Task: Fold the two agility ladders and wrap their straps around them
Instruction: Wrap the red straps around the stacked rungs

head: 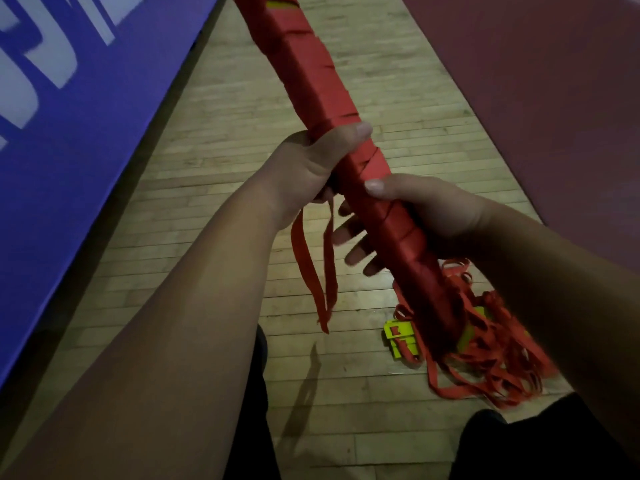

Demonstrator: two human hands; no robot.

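A folded agility ladder bundle (311, 81), wound in red strap, slants from the top centre down to the lower right. My left hand (311, 164) grips it at mid-length, thumb on top, and also holds a loose red strap end (313, 271) that hangs below it. Just below, my right hand (426, 213) curls round the bundle, its fingertips showing underneath. On the floor lies the second ladder (403, 341), with yellow-green rungs and a tangle of red straps (512, 368), partly hidden by the bundle and my right forearm.
I stand on a wooden plank floor (221, 140). A blue mat with white lettering (69, 98) lies along the left, a dark red mat (554, 81) along the right. My dark trouser legs (536, 445) show at the bottom.
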